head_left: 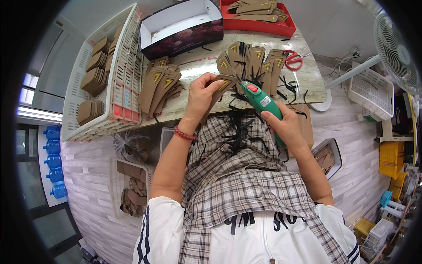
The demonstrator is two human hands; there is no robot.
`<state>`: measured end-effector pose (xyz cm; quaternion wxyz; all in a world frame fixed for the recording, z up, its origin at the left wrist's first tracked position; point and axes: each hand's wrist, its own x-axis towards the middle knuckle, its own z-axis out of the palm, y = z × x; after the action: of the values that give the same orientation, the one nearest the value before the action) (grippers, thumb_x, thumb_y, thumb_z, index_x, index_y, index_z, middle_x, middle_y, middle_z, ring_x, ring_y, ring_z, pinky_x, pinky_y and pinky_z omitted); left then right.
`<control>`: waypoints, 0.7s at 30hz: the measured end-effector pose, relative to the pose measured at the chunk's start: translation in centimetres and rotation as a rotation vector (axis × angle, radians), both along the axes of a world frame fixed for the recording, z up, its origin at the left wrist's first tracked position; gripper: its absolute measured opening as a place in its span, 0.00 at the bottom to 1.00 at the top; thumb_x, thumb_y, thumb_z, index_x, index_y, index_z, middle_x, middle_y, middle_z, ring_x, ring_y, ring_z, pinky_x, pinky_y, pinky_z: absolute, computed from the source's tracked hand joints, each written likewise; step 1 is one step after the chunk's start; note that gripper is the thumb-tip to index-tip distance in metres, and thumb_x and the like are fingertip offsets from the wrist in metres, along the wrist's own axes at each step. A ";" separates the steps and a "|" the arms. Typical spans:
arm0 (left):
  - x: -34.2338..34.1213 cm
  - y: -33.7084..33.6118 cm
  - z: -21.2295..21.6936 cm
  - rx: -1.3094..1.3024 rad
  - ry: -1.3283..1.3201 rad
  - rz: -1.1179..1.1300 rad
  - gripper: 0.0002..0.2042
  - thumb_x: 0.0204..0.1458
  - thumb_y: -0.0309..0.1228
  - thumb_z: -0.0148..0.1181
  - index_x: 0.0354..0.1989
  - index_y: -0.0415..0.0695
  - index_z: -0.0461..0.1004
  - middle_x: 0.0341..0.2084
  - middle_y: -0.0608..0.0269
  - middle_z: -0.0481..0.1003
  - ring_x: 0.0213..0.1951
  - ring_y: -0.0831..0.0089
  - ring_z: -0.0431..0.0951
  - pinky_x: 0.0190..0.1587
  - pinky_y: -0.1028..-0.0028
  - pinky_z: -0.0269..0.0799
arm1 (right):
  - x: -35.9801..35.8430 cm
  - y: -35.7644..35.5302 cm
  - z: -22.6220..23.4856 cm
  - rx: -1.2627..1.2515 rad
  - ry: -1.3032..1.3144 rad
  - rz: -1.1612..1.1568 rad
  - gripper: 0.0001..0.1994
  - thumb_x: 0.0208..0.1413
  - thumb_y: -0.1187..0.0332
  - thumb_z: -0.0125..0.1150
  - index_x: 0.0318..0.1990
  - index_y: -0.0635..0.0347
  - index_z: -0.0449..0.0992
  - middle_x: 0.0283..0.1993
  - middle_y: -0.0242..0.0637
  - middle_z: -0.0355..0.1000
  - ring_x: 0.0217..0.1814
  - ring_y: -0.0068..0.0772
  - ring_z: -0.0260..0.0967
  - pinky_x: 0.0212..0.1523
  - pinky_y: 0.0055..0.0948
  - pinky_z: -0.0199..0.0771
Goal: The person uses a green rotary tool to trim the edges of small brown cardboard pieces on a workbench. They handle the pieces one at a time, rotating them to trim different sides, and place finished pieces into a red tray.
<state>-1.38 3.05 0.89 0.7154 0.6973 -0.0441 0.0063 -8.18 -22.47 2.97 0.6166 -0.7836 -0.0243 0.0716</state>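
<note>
In my left hand (203, 96) is a brown, strap-shaped piece (225, 82) with a yellow V mark, pinched between thumb and fingers. My right hand (285, 125) grips a green handheld electric cutter (263, 100) with a red button. Its narrow tip points at the end of the brown piece; I cannot tell whether they touch. Beyond my hands, similar brown pieces (256, 59) lie fanned out, some with black strips on their ends. Another stack of brown pieces (159, 86) rests left of my left hand. Black scraps (239, 132) lie on my checked apron.
On the table (193, 66) stand a white crate (127, 57) with brown stacks, a dark open box (184, 37) and a red tray (259, 26). Red-handled scissors (293, 60) lie at the right edge. A fan (391, 53) stands beyond; a bin (151, 176) of brown pieces sits lower left.
</note>
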 end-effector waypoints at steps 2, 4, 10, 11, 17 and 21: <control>0.2 0.7 0.6 -0.034 0.007 -0.058 0.04 0.55 0.26 0.61 0.34 0.38 0.78 0.28 0.70 0.78 0.30 0.87 0.73 0.35 0.85 0.69 | -0.1 -0.1 0.2 -0.002 0.007 0.028 0.17 0.53 0.60 0.69 0.43 0.64 0.76 0.23 0.28 0.69 0.18 0.14 0.64 0.18 0.19 0.63; 0.4 1.4 0.8 0.029 -0.011 -0.091 0.05 0.54 0.25 0.62 0.34 0.36 0.78 0.27 0.69 0.77 0.29 0.87 0.72 0.33 0.84 0.69 | -0.2 -0.4 0.3 -0.019 0.006 0.058 0.17 0.53 0.60 0.69 0.43 0.64 0.76 0.23 0.28 0.70 0.18 0.14 0.64 0.18 0.20 0.64; 1.0 2.5 0.5 0.087 -0.024 -0.144 0.05 0.53 0.26 0.63 0.32 0.36 0.79 0.24 0.72 0.76 0.26 0.87 0.71 0.29 0.84 0.67 | -0.2 -0.3 0.6 -0.087 0.010 0.113 0.19 0.53 0.58 0.68 0.44 0.65 0.76 0.25 0.30 0.71 0.19 0.16 0.64 0.20 0.21 0.66; 1.0 2.6 0.5 0.085 -0.006 -0.149 0.05 0.53 0.26 0.63 0.32 0.37 0.79 0.24 0.72 0.76 0.26 0.87 0.71 0.29 0.84 0.67 | -0.2 -0.3 0.8 -0.098 0.010 0.119 0.19 0.54 0.57 0.68 0.44 0.64 0.76 0.25 0.30 0.71 0.19 0.16 0.65 0.20 0.21 0.66; 0.8 2.6 0.5 0.084 0.048 -0.190 0.06 0.53 0.27 0.63 0.32 0.37 0.79 0.24 0.72 0.76 0.25 0.88 0.70 0.28 0.84 0.66 | -0.2 -0.1 0.5 -0.115 0.002 0.139 0.20 0.54 0.56 0.68 0.46 0.64 0.76 0.26 0.31 0.72 0.20 0.17 0.66 0.21 0.22 0.67; 0.5 2.4 0.4 0.096 0.096 -0.228 0.05 0.53 0.27 0.63 0.31 0.38 0.79 0.23 0.73 0.75 0.25 0.88 0.69 0.28 0.84 0.64 | 0.0 0.1 0.6 -0.104 0.040 0.150 0.21 0.54 0.57 0.67 0.47 0.64 0.76 0.26 0.31 0.72 0.20 0.17 0.66 0.21 0.21 0.67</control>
<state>-0.84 5.41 1.25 0.6784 0.7209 -0.0889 -0.1106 -8.17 -22.35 3.56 0.5682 -0.8091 -0.0669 0.1342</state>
